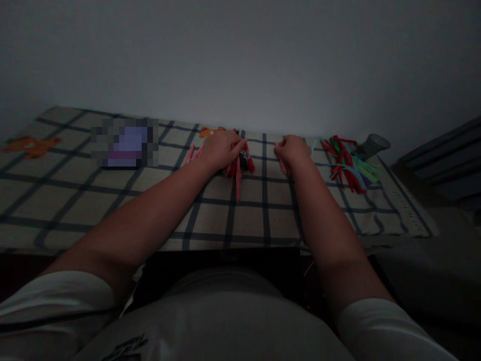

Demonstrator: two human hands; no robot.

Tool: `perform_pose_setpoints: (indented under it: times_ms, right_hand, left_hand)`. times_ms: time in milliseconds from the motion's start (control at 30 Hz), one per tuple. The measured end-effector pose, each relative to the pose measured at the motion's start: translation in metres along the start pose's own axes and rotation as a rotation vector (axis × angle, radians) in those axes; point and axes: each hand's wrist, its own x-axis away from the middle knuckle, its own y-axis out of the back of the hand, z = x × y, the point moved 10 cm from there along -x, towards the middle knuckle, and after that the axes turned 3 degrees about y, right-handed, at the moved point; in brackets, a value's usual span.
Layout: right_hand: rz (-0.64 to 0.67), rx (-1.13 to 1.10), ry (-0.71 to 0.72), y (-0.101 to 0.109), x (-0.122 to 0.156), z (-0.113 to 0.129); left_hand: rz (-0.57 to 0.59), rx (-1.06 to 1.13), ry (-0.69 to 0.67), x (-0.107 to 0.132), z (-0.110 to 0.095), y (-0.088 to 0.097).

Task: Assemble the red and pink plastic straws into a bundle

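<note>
On the checked tablecloth, my left hand (221,150) is closed, fingers pinched together. A pink pipe cleaner (238,188) runs down from under its fingertips towards me. Beneath and beside that hand lie red and black pieces (246,159), partly covered, their kind too dark to make out. More pink pipe cleaners (190,154) show at its left side. To the right and apart from it, my right hand (295,149) is also closed, with pink pipe cleaners (282,163) sticking out below its pinched fingers.
Right of my right hand lies a loose heap of red, green and light blue pipe cleaners (347,168). A grey cup-like container (372,146) lies tilted beside it. A blurred-out purple device (128,145) is at the left. The wall (240,65) rises behind the table.
</note>
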Motion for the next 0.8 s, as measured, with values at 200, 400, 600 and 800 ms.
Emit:
perform_pose_setpoints:
  times_ms: [200,400,600,800]
  right_hand:
    - [-0.014,-0.014,0.019,-0.002,-0.002,0.0]
    - [-0.006,-0.011,0.032,-0.001,0.001,0.004]
    - [-0.031,-0.023,0.058,0.004,0.005,0.016]
    - [-0.007,-0.09,0.193,-0.002,0.011,0.042]
  left_hand:
    - [-0.015,0.019,-0.006,0.0,0.002,0.0]
    - [0.002,0.021,0.012,0.001,0.001,0.001]
    - [0.008,0.015,0.02,0.001,-0.002,0.003]
    - [0.004,0.02,0.009,0.002,-0.002,0.004]
